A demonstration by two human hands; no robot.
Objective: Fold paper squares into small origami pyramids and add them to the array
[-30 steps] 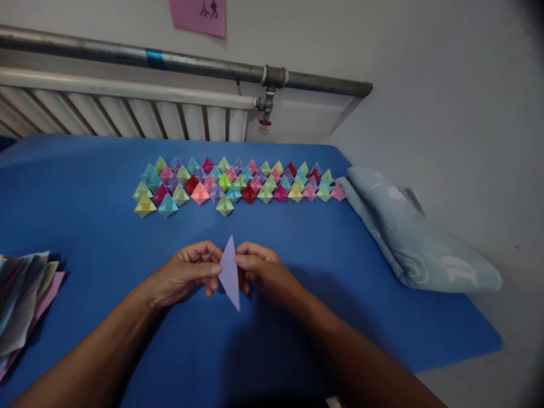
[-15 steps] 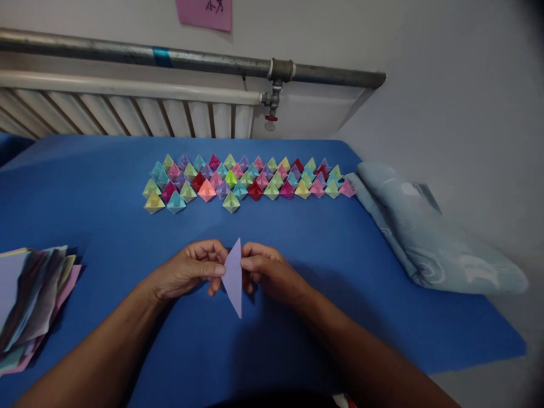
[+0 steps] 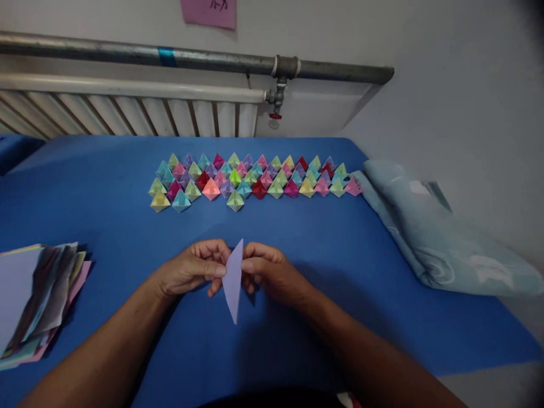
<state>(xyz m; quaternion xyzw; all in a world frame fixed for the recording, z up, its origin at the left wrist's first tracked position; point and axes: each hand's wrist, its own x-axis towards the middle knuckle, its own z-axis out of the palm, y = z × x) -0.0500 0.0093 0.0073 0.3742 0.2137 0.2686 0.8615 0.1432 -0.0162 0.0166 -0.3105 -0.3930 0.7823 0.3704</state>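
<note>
A folded sheet of lilac paper point(image 3: 233, 286) stands on edge between my hands, above the blue surface point(image 3: 195, 351). My left hand point(image 3: 198, 267) pinches its left side, thumb on the near face. From the right, my right hand point(image 3: 272, 269) grips the opposite edge between thumb and fingers. Some fingertips of both hands are hidden behind the paper. Beyond my hands, small folded paper shapes point(image 3: 235, 201) in many colours stand in close rows.
At the left lies a stack of coloured paper sheets point(image 3: 17, 294). A folded pale blue-green blanket point(image 3: 437, 238) rests at the right. Along the back wall run a white radiator point(image 3: 178, 116), a metal pipe point(image 3: 221, 62) and a red-handled valve point(image 3: 275, 117). A pink note point(image 3: 208, 12) hangs above.
The lilac paper has tilted slightly, its lower tip swinging left. Both hands keep their hold. The whole view has shifted a little, so the surroundings appear farther right.
</note>
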